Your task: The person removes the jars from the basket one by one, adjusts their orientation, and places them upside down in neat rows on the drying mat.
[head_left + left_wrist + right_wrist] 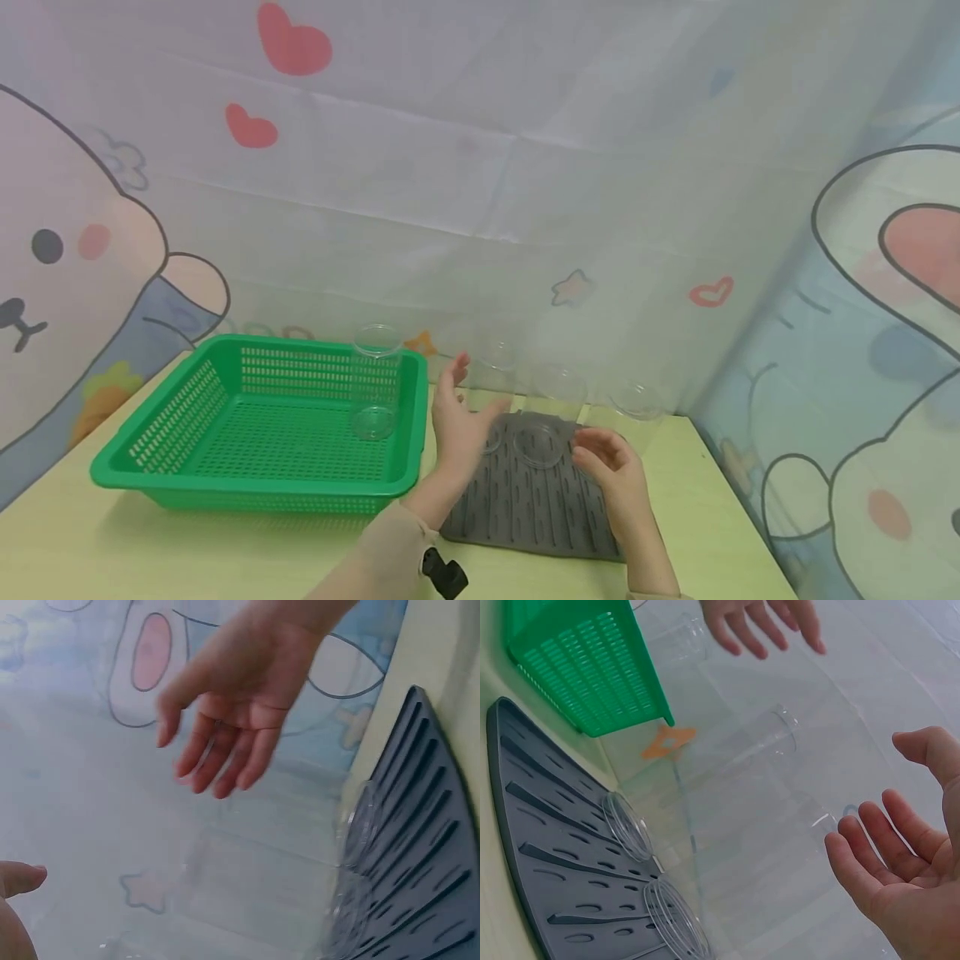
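Observation:
My left hand (459, 425) is beside a clear cup (491, 379) at the back left of the grey ridged mat (525, 508). Its fingers are spread and partly overlap that cup in the head view. A second clear cup (551, 400) stands to its right, between the two hands. My right hand (611, 471), fingers loosely bent, hovers over the mat's right side with nothing in it. Beyond this hand shows the round end of another clear cup (636, 400). In the right wrist view, two cup ends (628, 825) rest on the mat.
A green slotted basket (262, 487) stands left of the mat, with one clear cup (377, 379) upright at its right end. Behind the pale yellow table (720, 517) hangs a cloth (450, 183) printed with hearts and cartoon animals.

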### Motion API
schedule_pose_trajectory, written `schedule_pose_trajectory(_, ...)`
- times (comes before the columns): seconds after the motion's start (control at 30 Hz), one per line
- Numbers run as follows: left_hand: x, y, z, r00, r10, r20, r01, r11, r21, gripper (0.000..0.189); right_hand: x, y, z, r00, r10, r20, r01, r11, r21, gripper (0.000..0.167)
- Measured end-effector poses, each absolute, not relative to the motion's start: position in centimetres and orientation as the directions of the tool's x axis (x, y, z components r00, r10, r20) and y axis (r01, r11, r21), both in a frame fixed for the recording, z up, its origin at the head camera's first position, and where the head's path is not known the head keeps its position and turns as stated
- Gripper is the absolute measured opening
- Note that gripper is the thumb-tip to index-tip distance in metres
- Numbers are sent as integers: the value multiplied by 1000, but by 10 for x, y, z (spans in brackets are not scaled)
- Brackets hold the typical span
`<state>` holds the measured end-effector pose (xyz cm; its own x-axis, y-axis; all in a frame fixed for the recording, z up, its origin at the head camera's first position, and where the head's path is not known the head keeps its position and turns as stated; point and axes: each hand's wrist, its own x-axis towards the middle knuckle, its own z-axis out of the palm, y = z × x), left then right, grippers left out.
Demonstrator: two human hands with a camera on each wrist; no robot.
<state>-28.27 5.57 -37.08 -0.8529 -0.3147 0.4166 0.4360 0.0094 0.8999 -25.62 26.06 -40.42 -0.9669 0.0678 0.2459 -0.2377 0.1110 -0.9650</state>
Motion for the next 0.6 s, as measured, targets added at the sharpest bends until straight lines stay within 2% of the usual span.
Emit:
schedule_pose_trajectory(0.3,-281,11,-346,-837,-347,423,457,-20,889,74,-257,260,-405,-968,63,244,-236,116,-965,35)
schedule_pose_trajectory(0.6,-293,-37,-339,-862,-382,332,388,-79,918,75,-258,260,-406,-965,79,252,-241,128,-962,33)
